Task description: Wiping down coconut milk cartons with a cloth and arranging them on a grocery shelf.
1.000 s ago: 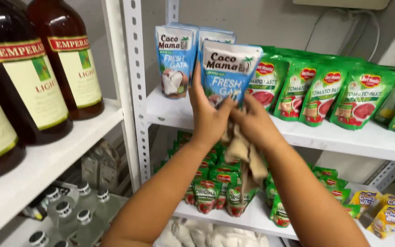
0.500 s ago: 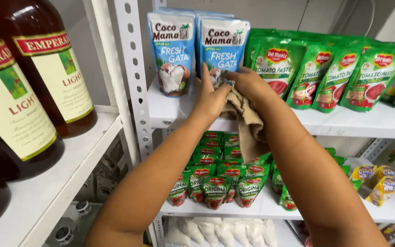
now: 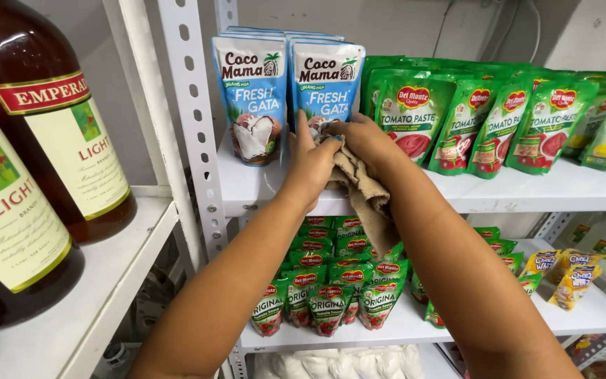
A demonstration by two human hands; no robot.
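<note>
on the left shelf (image 3: 117,263) stand two big brown bottles (image 3: 64,133) with cream labels, a third just peeking in at the bottom corner. next over, two blue coconut pouches (image 3: 252,98) show at the front of the white middle shelf (image 3: 562,189), with more tucked behind. the left hand (image 3: 308,165) is spread wide, steadying the right-hand blue pouch (image 3: 327,81), while the right hand (image 3: 365,144) is closed around a tan cloth (image 3: 367,196) pressed to its lower front. i'd say keep that pouch braced and wipe gently so it doesn't tip. further right, about five green tomato pouches (image 3: 471,123) show up front.
</note>
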